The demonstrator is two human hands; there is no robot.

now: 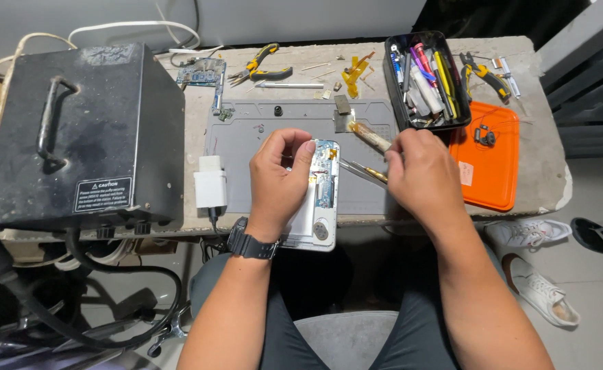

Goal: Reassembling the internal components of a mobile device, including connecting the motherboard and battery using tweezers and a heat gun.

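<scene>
1. our left hand [279, 175] is curled down over the opened phone [320, 199], fingers closed on its upper part and holding it in place; a dark watch [251, 244] sits on that wrist.
2. the opened phone lies back-up at the near edge of the grey work mat [247, 130], its lower end hanging just past the edge of the desk [541, 157], with its inner boards showing beside our thumb.
3. our right hand [421, 168] is closed in a pinch on thin metal tweezers [363, 171], whose tips point left toward the phone's open side; a wooden-handled brush [370, 137] also sticks out up and left from this hand's grip.
4. a white charger block [210, 181] rests on the left of the mat, just beside the big black metal box [85, 130].
5. beyond our right hand stands a black tray of tools [426, 79], and next to it an orange tray [490, 154].
6. yellow-handled pliers [264, 67] and a bare circuit board [201, 72] lie at the far side of the desk.
</scene>
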